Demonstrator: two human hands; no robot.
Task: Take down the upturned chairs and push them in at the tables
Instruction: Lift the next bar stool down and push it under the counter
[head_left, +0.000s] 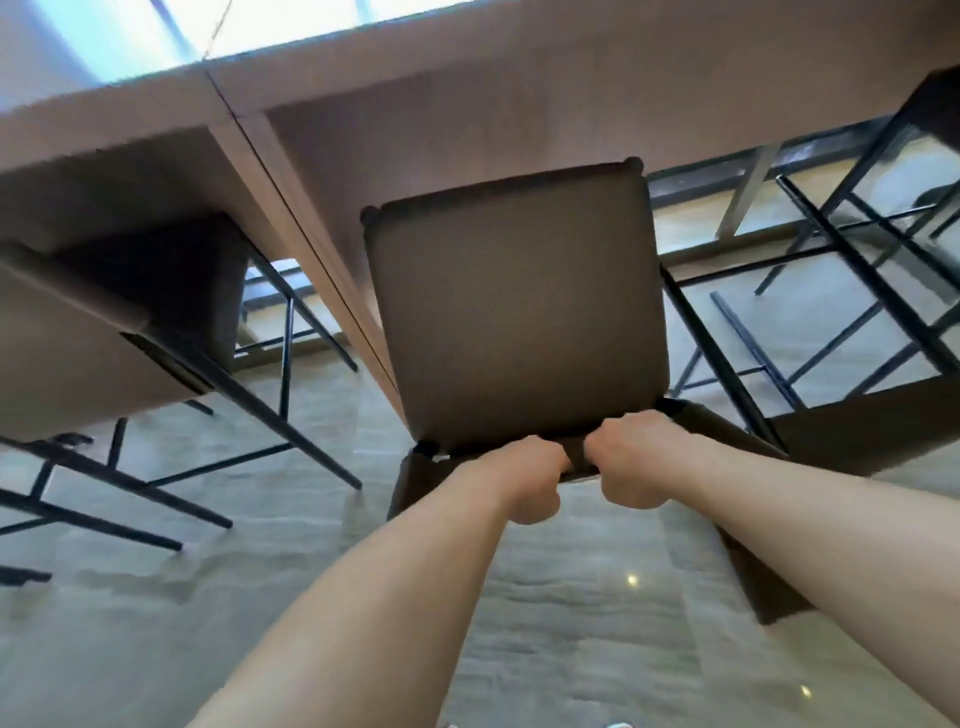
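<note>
Chair (514, 312) at near edge of right table (519, 104); second chair (156, 280) tucked under left table (104, 145); tables touching.

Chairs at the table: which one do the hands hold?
The middle chair: the left hand and right hand grip its backrest. The chair on the left stands untouched under the table.

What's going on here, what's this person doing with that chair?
A person is handling a brown chair. The left hand and right hand grip the top of its backrest, close together. The chair is right way up, with its seat facing the wooden table, and does not look tucked under yet. On the left, another chair looks already pushed in.
</note>
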